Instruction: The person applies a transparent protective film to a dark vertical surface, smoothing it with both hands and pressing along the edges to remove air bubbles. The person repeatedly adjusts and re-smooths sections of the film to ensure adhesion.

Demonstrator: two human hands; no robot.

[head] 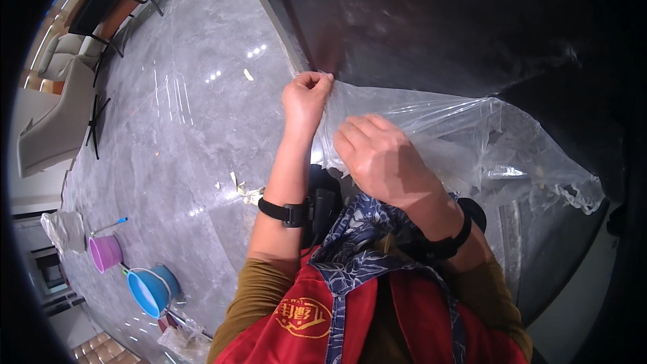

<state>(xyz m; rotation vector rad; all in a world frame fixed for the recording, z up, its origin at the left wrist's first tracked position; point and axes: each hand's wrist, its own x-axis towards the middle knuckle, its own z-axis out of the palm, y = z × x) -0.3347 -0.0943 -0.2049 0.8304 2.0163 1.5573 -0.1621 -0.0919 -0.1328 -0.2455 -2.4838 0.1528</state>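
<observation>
A large dark panel (429,25) with a pale edge fills the upper right. Clear plastic film (434,106) hangs along its near side, creased and stretched, with a torn, ragged end at the right. My left hand (306,96) pinches the film between thumb and fingertips, close to the panel's corner. In front of the film is my right hand (381,154), back towards me and fingers curled. Its fingertips are hidden, so whether it grips the film cannot be seen.
Scraps of wrapping (247,194) lie on the grey floor (202,101). At lower left stand a pink bucket (105,254) and a blue bucket (151,290), with crumpled plastic (186,341) nearby. A light armchair (58,116) and a black-legged chair (98,12) are at far left.
</observation>
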